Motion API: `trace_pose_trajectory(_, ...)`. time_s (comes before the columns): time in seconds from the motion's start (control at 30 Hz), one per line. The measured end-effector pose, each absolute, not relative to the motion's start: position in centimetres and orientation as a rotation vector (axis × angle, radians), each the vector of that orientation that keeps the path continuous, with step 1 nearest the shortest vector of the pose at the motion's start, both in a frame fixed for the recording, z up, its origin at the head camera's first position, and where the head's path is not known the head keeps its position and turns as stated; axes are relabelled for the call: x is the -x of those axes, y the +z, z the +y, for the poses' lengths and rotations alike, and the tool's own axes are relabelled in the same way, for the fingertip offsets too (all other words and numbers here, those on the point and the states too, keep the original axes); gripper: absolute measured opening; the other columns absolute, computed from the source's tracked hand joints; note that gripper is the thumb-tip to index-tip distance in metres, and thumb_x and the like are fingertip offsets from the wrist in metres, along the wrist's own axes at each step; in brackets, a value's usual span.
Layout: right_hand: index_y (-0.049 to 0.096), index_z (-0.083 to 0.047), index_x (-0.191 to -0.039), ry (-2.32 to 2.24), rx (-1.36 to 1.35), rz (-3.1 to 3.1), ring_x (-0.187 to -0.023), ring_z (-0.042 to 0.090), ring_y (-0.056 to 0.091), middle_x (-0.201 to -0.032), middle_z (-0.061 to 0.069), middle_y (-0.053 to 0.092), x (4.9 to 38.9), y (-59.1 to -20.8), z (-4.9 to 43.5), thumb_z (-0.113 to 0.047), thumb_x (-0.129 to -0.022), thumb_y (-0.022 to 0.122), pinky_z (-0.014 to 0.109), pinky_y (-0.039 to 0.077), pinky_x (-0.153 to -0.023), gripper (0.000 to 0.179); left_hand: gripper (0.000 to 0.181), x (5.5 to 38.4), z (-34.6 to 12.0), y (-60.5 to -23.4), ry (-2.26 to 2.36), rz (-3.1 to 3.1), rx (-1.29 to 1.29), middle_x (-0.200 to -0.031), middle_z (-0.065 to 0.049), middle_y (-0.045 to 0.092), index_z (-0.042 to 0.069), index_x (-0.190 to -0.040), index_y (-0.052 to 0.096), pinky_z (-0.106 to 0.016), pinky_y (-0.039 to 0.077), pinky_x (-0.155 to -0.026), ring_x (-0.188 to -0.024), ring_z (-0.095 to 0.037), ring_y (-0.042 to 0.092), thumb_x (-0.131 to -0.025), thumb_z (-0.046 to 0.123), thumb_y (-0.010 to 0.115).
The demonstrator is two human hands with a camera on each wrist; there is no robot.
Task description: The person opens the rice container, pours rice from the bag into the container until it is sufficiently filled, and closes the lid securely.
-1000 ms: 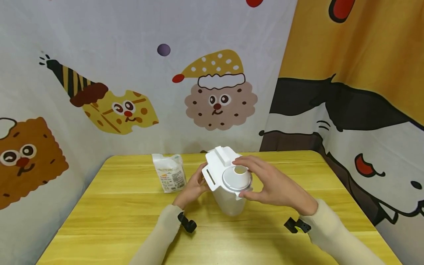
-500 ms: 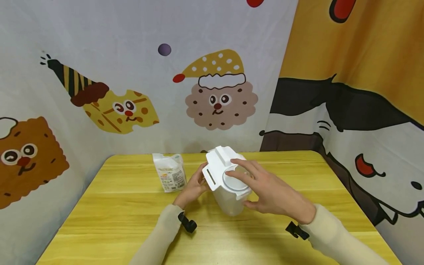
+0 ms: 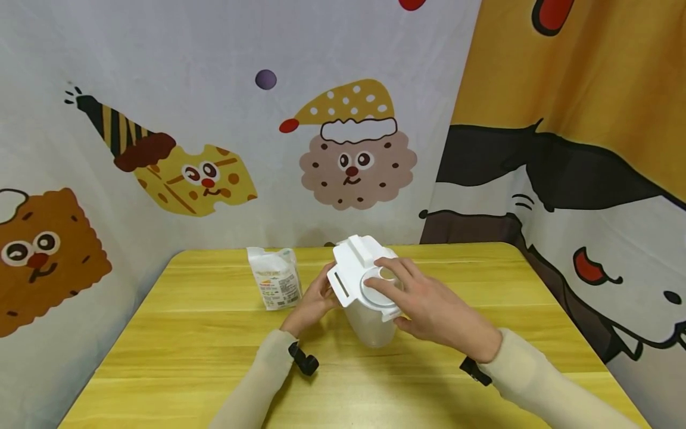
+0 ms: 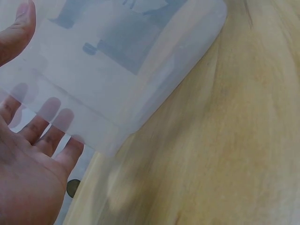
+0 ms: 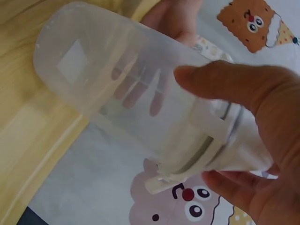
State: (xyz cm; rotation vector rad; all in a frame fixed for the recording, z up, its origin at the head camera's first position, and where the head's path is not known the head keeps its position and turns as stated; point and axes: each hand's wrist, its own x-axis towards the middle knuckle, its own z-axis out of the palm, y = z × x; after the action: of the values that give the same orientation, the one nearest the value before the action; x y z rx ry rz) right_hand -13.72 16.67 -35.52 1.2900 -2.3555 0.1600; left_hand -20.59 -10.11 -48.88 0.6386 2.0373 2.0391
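Observation:
A translucent plastic storage container [image 3: 370, 329] stands on the table under a flat white lid [image 3: 349, 265]. On the lid's near part sits a round white cap [image 5: 243, 147]. My left hand [image 3: 313, 304] holds the container's left side, its fingers showing through the clear wall in the right wrist view. From the right, my right hand [image 3: 431, 304] reaches over the lid and grips the round cap, fingers on its far side. The right thumb [image 5: 220, 82] lies at the near side, by the lid's edge. Part of the cap is hidden behind the right fingers.
A white printed bag [image 3: 274, 280] stands upright on the table to the left of the container. The wooden table [image 3: 177, 357] reaches back to a cartoon-printed cloth [image 3: 214, 113], with another printed curtain on the right.
My right hand has shifted round the cap: its thumb came off the lid's front latch and lower, and its index finger moved left over the cap. The left hand and container stay put.

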Motion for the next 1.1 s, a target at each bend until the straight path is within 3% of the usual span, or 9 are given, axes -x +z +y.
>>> trace_pose_trajectory(0.27, 0.054, -0.017, -0.137, 0.083, -1.262, -2.300, -0.110, 0.028, 0.054, -0.139, 0.014, 0.053, 13.5, -35.6, 16.1, -0.008, -0.061, 0.086, 0.022, 0.056, -0.057, 0.083, 0.087, 20.7, -10.1, -49.0, 2.039, 2.052, -0.641, -0.167, -0.018, 0.029, 0.010, -0.161, 0.025, -0.055, 0.025, -0.128, -0.156, -0.036, 0.026, -0.087, -0.012, 0.065)
trace_pose_trajectory(0.47, 0.052, -0.013, -0.137, 0.098, -1.264, -2.296, -0.115, 0.030, 0.054, -0.144, 0.019, 0.049, 13.2, -35.7, 15.9, -0.001, -0.055, 0.082, 0.015, 0.050, -0.049, 0.088, 0.089, 20.7, -10.1, -49.0, 2.034, 2.076, -0.618, -0.167, -0.014, 0.032, 0.014, -0.161, 0.026, -0.053, 0.026, -0.128, -0.156, -0.031, 0.027, -0.086, -0.013, 0.065)
trace_pose_trajectory(1.1, 0.050, -0.008, -0.137, 0.067, -1.222, -2.290, -0.123, 0.037, 0.050, -0.149, 0.027, 0.043, 12.9, -36.5, 15.5, 0.001, -0.051, 0.081, 0.017, 0.054, -0.050, 0.092, 0.086, 20.9, -9.9, -49.3, 2.046, 2.128, -0.646, -0.161, -0.016, 0.040, 0.012, -0.158, 0.033, -0.052, 0.029, -0.127, -0.152, -0.031, 0.035, -0.083, -0.017, 0.062)
